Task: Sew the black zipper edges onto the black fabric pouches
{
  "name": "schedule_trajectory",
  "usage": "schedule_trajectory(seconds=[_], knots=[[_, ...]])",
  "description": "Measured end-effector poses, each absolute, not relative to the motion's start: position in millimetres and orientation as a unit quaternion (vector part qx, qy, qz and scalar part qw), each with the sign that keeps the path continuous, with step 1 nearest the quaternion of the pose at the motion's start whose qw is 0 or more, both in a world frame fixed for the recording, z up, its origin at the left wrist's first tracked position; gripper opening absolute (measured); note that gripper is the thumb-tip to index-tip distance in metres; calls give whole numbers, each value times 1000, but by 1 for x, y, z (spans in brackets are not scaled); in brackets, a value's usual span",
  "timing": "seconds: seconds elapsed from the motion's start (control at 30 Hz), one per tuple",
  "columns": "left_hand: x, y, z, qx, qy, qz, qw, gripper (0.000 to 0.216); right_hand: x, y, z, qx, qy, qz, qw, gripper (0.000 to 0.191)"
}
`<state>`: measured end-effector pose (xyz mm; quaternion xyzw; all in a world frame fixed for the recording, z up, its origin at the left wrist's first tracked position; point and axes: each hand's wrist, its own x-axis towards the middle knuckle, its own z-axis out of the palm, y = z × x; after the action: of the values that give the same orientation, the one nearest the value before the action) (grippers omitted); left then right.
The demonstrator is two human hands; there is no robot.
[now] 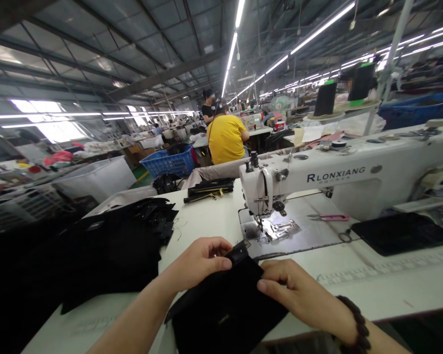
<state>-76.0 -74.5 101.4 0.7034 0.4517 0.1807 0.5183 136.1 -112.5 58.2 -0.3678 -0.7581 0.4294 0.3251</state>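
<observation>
Workpiece (225, 305) of black fabric, held in front of the sewing machine (291, 172) at the near side of the bench (206, 219), its upper corner just beside the metal plate (317, 233) and apart from the needle (260, 223); the left hand (203, 258) is nearly closed, thumb and fingers pinching the glossy band (238, 254) along the top; the right hand (291, 290) is likewise drawn in on the right edge, thumb in front, its fingertips partly hidden; both grips suggest the edge is being lined up; good handling would probably keep the band flat between two light pinches, its layers even, the loose fabric supported so its weight does not skew the edge, and the fingers clear of the needle; the band's long axis slants from lower left to upper right, its far end pointing towards the plate; the fabric below hangs back towards the wearer and runs out of view, so the long axis of the whole cannot be told.
</observation>
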Motion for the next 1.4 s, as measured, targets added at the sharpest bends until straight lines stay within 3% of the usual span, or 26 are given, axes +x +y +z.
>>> schedule_trajectory(seconds=[0.17,0.67,1.2,1.4], knots=[[-75,-76,100,697,417,171,558,46,132,-119,58,-396,-765,388,329,37],[-63,-90,100,686,482,216,500,26,129,-125,61,-426,-791,313,307,38],[-59,-89,101,681,508,214,482,26,126,-121,54,-450,-697,469,303,40],[-65,-83,105,678,533,194,467,29,135,-119,57,-431,-696,463,340,18]])
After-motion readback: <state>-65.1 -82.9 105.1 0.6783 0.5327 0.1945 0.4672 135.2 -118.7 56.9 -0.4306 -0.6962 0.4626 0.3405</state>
